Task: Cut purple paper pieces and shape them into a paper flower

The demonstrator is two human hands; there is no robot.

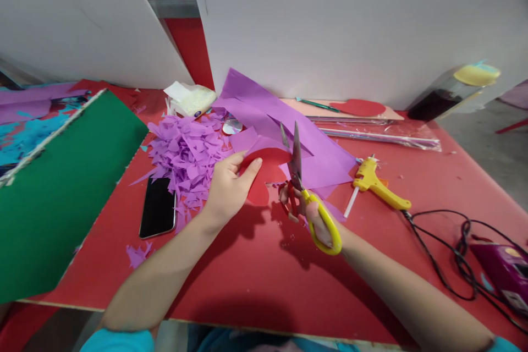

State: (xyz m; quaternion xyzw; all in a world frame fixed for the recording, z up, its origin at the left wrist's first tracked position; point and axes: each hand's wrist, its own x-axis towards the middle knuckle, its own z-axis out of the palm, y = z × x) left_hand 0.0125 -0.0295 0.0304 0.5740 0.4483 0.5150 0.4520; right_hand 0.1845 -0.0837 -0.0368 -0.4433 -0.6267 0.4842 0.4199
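My left hand [229,187] holds a piece of red paper [264,176] just above the red table, its fingers pinched along the paper's left edge. My right hand [319,220] grips scissors [299,176] with yellow and red handles. The blades point up and away, spread apart at the paper's right edge. Purple paper sheets [284,132] lie behind the red piece.
A heap of purple paper scraps [185,154] and a black phone [158,206] lie to the left. A green sheet [61,187] covers the left side of the red table [256,275]. A yellow glue gun [377,184] with a black cable [445,258] lies to the right, near a purple device [501,269].
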